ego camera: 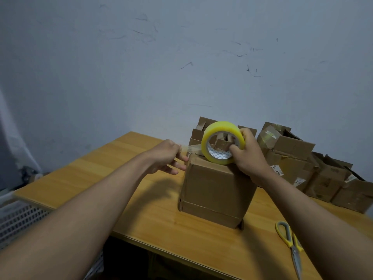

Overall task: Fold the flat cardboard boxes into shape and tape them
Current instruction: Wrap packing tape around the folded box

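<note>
Cardboard box (216, 190) stands upright at frame centre on the table (125, 158). Your right hand (247, 153) grips the tape roll (223, 142) atop it. Your left hand (168, 156), left of the roll, pinches the tape end (192, 148); the strip runs leftward, horizontally.

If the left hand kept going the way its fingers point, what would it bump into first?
Probably the box. The left hand has its fingers aimed right, at the box's top left corner, nearly touching. It pinches the tape end pulled off the roll.

Upright brown cardboard box (216, 190), yellowish tape roll (223, 142) seemingly touching top
</note>
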